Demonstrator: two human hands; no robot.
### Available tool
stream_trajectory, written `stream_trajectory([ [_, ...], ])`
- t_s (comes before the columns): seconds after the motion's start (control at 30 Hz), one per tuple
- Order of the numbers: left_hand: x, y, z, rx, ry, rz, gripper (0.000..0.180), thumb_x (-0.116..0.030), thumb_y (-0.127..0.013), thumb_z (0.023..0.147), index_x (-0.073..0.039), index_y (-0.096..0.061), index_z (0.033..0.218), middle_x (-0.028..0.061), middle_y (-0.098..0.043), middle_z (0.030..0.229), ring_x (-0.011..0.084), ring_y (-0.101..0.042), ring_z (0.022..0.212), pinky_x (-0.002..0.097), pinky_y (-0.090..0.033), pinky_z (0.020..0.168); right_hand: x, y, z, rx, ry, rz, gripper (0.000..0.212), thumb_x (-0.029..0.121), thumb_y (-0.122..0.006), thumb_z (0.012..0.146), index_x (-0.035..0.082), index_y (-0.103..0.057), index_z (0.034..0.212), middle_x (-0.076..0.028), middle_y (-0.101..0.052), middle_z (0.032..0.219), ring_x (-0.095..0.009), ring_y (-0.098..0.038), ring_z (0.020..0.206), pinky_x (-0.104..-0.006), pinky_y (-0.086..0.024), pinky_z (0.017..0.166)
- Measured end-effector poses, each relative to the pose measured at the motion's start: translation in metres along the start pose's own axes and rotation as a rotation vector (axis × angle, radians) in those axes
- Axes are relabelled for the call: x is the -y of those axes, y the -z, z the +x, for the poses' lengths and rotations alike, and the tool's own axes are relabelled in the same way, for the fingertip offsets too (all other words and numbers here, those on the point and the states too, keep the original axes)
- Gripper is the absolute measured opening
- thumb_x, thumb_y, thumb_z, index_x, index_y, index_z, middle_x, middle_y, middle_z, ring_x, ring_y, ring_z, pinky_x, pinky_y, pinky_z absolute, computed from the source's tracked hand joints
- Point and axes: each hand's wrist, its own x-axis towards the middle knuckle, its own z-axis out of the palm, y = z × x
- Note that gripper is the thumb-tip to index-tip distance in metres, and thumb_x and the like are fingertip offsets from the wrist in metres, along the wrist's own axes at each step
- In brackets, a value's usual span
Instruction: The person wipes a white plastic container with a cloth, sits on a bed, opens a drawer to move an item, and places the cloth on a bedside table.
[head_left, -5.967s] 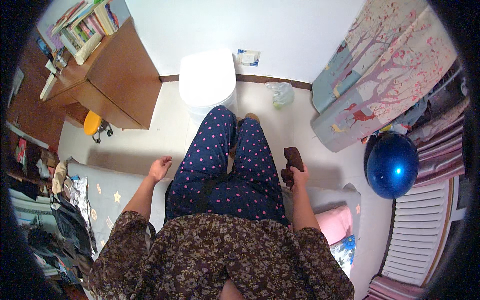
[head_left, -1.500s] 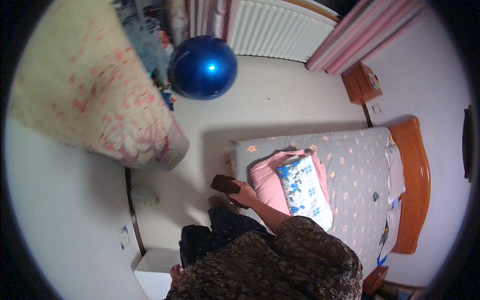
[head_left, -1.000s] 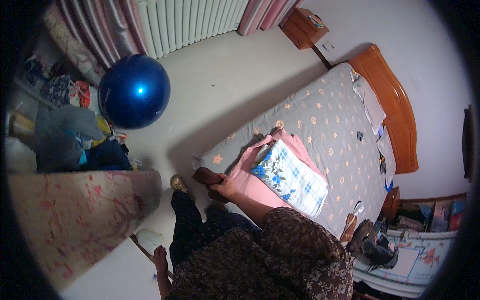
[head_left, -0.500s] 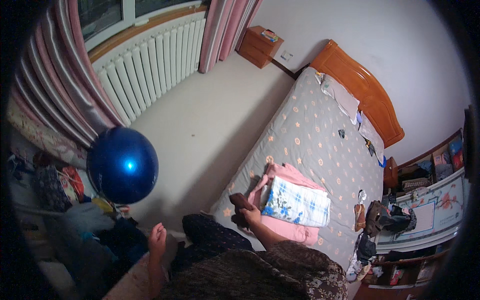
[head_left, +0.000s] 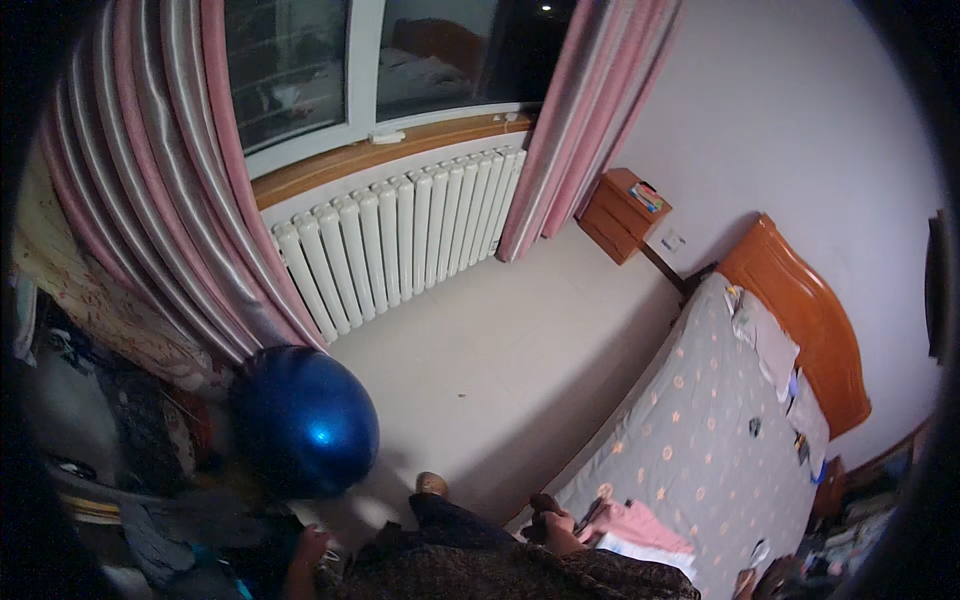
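Smooth, pale flooring [head_left: 430, 370] stretches between a ribbed, glossy white radiator [head_left: 400, 238] and a bed [head_left: 670, 430] whose grey cover is printed with small orange-toned stars. Satiny curtains [head_left: 170, 180] in pink and silver stripes fall in deep folds beside the window, above a wood-grained sill [head_left: 350, 163]. Polished, curved wood forms the headboard [head_left: 800, 320], with soft, creased pillows [head_left: 768, 348] against it. At the far wall, a boxy wooden nightstand [head_left: 608, 222] has closed drawers and a few books [head_left: 647, 196] on top. A shiny, round blue ball [head_left: 305, 425] sits on the left, near a dim heap of rumpled clothes [head_left: 185, 540]. The right hand [head_left: 562, 526] grasps a dark brown bundle [head_left: 543, 504] just beside the bed's near corner; its material is too small to tell. Right of that hand lies soft pink cloth [head_left: 640, 522] with white fabric [head_left: 650, 556] alongside. The left hand [head_left: 311, 546] hangs near the ball, too dim to tell whether its fingers are spread or curled.
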Motion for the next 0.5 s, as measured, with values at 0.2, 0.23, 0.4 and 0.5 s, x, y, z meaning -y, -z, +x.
stream_trajectory([
  [0.2,-0.022,-0.022,0.052,-0.108,0.199,-0.042,0.064,-0.037,-0.067,0.081,0.002,-0.048,0.128,0.0193,-0.064,0.092,0.0261,-0.062,0.074,0.0454,-0.051,0.066,0.097,-0.051,0.099,0.014,0.156,-0.166,0.044,0.01,-0.076,0.066,-0.003,-0.059,0.104,-0.011,-0.064,0.093,-0.024,-0.063,0.075,-0.0363,-0.052,0.067],
  [0.23,-0.031,-0.023,0.051,-0.091,0.159,-0.024,0.064,-0.038,-0.066,0.082,0.002,-0.047,0.129,0.0215,-0.062,0.102,0.0285,-0.063,0.086,0.0472,-0.05,0.074,0.112,-0.066,0.113,0.029,0.221,-0.122,0.044,0.01,-0.076,0.066,-0.003,-0.059,0.105,-0.011,-0.064,0.095,-0.023,-0.063,0.075,-0.0366,-0.051,0.067],
  [0.4,-0.098,-0.011,0.108,-0.058,0.245,0.209,0.062,-0.038,-0.063,0.084,-0.002,-0.045,0.131,0.0231,-0.053,0.124,0.0379,-0.052,0.112,0.0486,-0.044,0.091,0.162,-0.136,0.162,-0.087,0.257,-0.196,0.038,0.012,-0.077,0.064,0.0,-0.065,0.098,-0.006,-0.066,0.089,-0.017,-0.061,0.079,-0.0334,-0.051,0.073],
  [0.5,-0.145,0.014,0.163,0.009,0.157,0.229,0.065,-0.038,-0.063,0.085,-0.004,-0.041,0.136,0.0222,-0.048,0.132,0.0385,-0.049,0.117,0.048,-0.043,0.094,0.188,-0.162,0.171,0.107,0.241,-0.073,0.037,0.011,-0.077,0.064,0.001,-0.066,0.097,-0.006,-0.066,0.09,-0.017,-0.061,0.079,-0.0331,-0.051,0.073],
])
